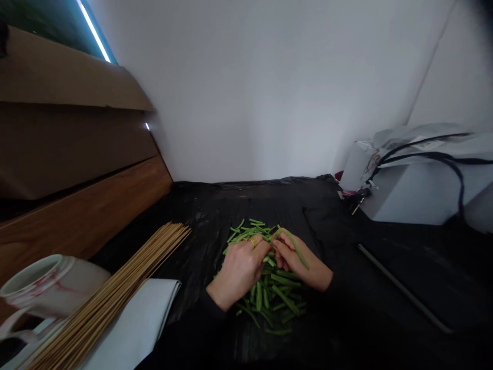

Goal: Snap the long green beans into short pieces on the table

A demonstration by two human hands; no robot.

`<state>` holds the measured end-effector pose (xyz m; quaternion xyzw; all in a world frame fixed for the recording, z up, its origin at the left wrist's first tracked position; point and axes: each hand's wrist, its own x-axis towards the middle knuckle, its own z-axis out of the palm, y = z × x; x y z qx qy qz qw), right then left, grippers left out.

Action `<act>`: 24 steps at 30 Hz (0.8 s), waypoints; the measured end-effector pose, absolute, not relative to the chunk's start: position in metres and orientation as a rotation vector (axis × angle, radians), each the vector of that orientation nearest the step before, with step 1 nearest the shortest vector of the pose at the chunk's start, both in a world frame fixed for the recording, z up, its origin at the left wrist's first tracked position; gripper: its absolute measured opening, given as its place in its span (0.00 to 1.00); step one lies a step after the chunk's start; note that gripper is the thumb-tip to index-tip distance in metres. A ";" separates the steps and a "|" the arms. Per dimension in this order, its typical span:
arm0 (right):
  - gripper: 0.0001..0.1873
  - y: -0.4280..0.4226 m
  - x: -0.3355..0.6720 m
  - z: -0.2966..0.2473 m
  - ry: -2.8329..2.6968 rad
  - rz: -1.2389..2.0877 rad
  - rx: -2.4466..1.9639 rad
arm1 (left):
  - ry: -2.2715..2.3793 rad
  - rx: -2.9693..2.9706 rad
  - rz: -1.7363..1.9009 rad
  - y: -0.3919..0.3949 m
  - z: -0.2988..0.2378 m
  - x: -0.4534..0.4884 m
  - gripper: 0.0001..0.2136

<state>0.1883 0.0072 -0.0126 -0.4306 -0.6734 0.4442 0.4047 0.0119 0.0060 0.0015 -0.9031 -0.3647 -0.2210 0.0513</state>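
A long green bean [295,244] arches out of my right hand [298,259], its free end lying over the back of that hand. The right fingers are pinched together on it. My left hand [244,267] is closed too, its fingertips meeting the right ones; a gold-coloured ring is on one finger. What the left fingertips grip is mostly hidden, but they meet at the bean's end. Under and around both hands lies a pile of green bean pieces [285,300], with more short pieces [241,234] just beyond the left hand.
Black plastic sheeting [239,192] covers the table. At left are a bundle of thin wooden sticks [127,288], folded white paper [134,324] and a mug [57,285] on its side. A cardboard box [73,139] stands behind them. A grey box [408,192] with black cables is at right.
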 end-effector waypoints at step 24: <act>0.13 0.012 0.195 -0.010 -1.467 1.535 -1.169 | -0.803 -2.700 -0.620 0.000 0.007 0.022 0.10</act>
